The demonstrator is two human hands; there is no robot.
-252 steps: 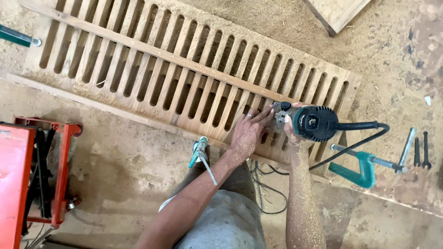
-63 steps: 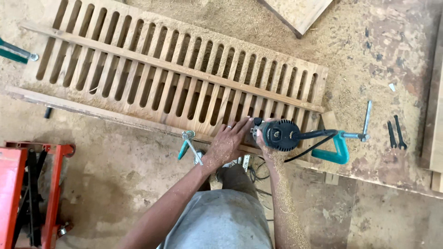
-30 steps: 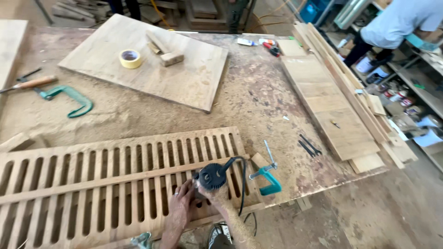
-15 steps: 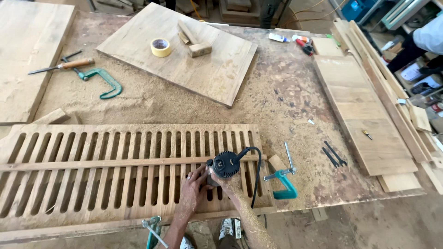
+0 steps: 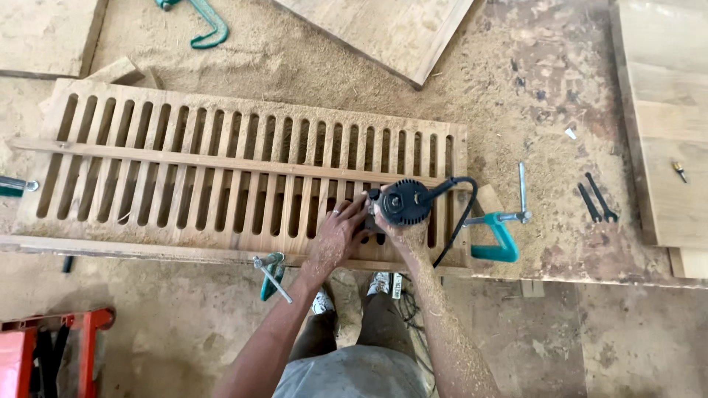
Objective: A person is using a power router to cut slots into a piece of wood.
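Router (image 5: pixel 403 203): small black handheld unit, sits on the slatted wooden panel (image 5: pixel 236 180) at the panel's right end, close to the near edge of the desk (image 5: pixel 516 88). Black cord (image 5: pixel 453 221) loops off its right side and drops over the near edge.

Right hand (image 5: pixel 402 234) is wrapped around the router body from below, gripping it. Left hand (image 5: pixel 338 234) lies just left of the router, fingers curled against its base and the slats; whether it actually grips the base, cannot tell. Both forearms are dusted with sawdust.

No packages, labels or signs that can be made out on the desk.

The panel runs left-right along the near edge, with a thin batten (image 5: pixel 184 158) laid lengthwise across the slats. A teal clamp (image 5: pixel 498 236) sits at the panel's right end, just beside the router; a second teal clamp (image 5: pixel 271 274) at the near edge left of the left hand; a third (image 5: pixel 203 22) lies loose near the far edge. Two dark spanners (image 5: pixel 597 197) lie right of the first clamp, well apart from the hands. Wood board (image 5: pixel 383 29) at the far edge, stacked boards (image 5: pixel 664 125) at the right edge. Red frame (image 5: pixel 44 346) stands on the floor, lower left. Sawdust covers the desk.
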